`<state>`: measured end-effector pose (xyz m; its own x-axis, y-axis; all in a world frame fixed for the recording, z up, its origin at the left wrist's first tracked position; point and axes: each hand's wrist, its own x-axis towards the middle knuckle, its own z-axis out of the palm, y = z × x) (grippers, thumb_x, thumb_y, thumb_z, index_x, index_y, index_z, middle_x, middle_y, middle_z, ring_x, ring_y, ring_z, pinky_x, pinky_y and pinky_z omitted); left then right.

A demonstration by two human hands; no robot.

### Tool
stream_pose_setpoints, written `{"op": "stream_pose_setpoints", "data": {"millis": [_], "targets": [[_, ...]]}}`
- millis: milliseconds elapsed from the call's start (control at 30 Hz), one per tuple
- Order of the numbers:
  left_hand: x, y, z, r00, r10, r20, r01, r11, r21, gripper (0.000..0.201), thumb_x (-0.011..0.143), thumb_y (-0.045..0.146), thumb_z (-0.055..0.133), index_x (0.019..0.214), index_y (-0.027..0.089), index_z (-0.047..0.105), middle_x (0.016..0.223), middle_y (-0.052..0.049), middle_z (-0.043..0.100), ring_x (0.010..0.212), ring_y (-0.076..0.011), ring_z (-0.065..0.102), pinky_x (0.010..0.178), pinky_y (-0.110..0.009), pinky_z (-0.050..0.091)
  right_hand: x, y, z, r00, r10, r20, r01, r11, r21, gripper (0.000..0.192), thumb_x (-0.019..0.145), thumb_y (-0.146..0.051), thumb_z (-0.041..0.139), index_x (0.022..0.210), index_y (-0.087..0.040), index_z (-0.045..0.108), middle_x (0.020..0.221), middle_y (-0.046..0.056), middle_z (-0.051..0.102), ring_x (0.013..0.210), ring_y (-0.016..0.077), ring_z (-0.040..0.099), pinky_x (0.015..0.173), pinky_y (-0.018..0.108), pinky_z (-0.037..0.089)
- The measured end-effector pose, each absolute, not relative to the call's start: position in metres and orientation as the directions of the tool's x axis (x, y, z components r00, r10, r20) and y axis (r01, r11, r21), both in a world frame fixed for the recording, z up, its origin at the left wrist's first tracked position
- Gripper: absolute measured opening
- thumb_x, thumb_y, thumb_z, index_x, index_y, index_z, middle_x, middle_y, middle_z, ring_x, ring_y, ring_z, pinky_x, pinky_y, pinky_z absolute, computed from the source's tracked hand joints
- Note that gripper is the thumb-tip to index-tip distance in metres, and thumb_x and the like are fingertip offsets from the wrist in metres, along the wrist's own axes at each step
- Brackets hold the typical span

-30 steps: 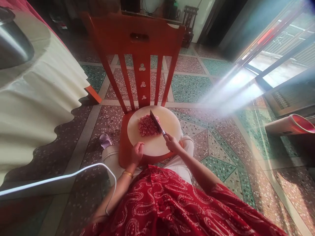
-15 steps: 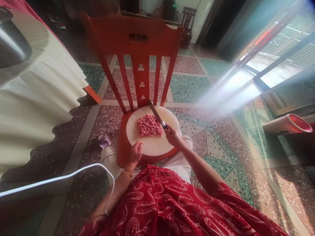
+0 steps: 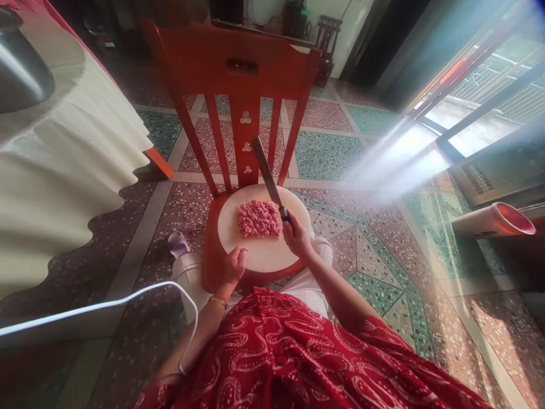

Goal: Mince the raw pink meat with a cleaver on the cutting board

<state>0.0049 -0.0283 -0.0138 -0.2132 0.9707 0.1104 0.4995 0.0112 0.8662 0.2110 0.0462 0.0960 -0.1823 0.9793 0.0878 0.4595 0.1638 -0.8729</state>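
Right hand [image 3: 297,237] gripping raised knife [image 3: 267,176] above minced meat [image 3: 259,218]

To my left a cream cloth [image 3: 63,170] with a scalloped hem hangs over a round desk, and a grey metal vessel [image 3: 21,74] sits on top of it at the frame's edge. A white cable [image 3: 106,304] curves across the speckled terrazzo floor [image 3: 332,150] of green and pink panels near my red patterned skirt [image 3: 298,358]. On my right a red tube [image 3: 494,221] lies on its side below a sunlit sliding door [image 3: 477,96], and a dark wooden chair [image 3: 327,40] stands far back by the wall.
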Motion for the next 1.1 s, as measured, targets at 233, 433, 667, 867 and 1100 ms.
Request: {"op": "stream_pose_setpoints", "data": {"millis": [233,433,667,867,1100], "targets": [[0.005,-0.028,-0.017,-0.205,0.971,0.123,0.491,-0.007,0.871,0.026,0.085,0.031,0.037,0.084,0.018,0.059,0.080,-0.003,0.065,0.074,-0.0154,0.059,0.070,-0.026,0.046,0.212,0.036,0.095,-0.219,0.966,-0.138,0.581,0.016,-0.814,0.047,0.088,-0.041,0.036,0.120,-0.013,0.056,0.063,-0.001,0.055,0.052,0.0113,0.047,0.054,0.023,0.044],[0.004,-0.027,-0.019,-0.203,0.972,0.121,0.501,-0.003,0.865,0.025,0.085,0.032,0.038,0.085,0.018,0.060,0.078,-0.003,0.065,0.073,-0.0156,0.060,0.070,-0.026,0.047,0.204,0.038,0.111,-0.161,0.984,0.080,0.478,0.149,-0.866,0.043,0.087,-0.041,0.039,0.122,-0.016,0.050,0.076,0.003,0.060,0.061,0.0128,0.053,0.058,0.023,0.045],[0.006,-0.029,-0.016,-0.211,0.972,0.103,0.482,0.012,0.876,0.024,0.085,0.032,0.039,0.084,0.019,0.059,0.079,-0.003,0.064,0.075,-0.0157,0.059,0.072,-0.027,0.046,0.205,0.036,0.114,-0.240,0.926,-0.293,0.412,-0.176,-0.894,0.041,0.088,-0.049,0.033,0.110,-0.019,0.049,0.051,-0.009,0.036,0.038,0.0083,0.036,0.039,0.018,0.033],[0.005,-0.029,-0.016,-0.201,0.973,0.109,0.496,0.005,0.868,0.025,0.086,0.032,0.038,0.083,0.019,0.059,0.078,-0.003,0.064,0.074,-0.0158,0.059,0.069,-0.026,0.046,0.198,0.036,0.101,-0.156,0.956,-0.249,0.568,-0.119,-0.814,0.022,0.088,-0.040,0.038,0.084,-0.020,0.047,0.059,-0.003,0.046,0.049,0.0107,0.045,0.046,0.021,0.038],[0.003,-0.026,-0.022,-0.179,0.975,0.133,0.514,-0.023,0.858,0.024,0.086,0.031,0.038,0.084,0.019,0.059,0.076,-0.003,0.064,0.074,-0.0158,0.060,0.070,-0.027,0.046,0.200,0.037,0.121,-0.246,0.960,-0.133,0.452,-0.008,-0.892,0.030,0.090,-0.046,0.033,0.073,-0.022,0.039,0.055,-0.005,0.043,0.043,0.0073,0.040,0.042,0.018,0.033]]}}
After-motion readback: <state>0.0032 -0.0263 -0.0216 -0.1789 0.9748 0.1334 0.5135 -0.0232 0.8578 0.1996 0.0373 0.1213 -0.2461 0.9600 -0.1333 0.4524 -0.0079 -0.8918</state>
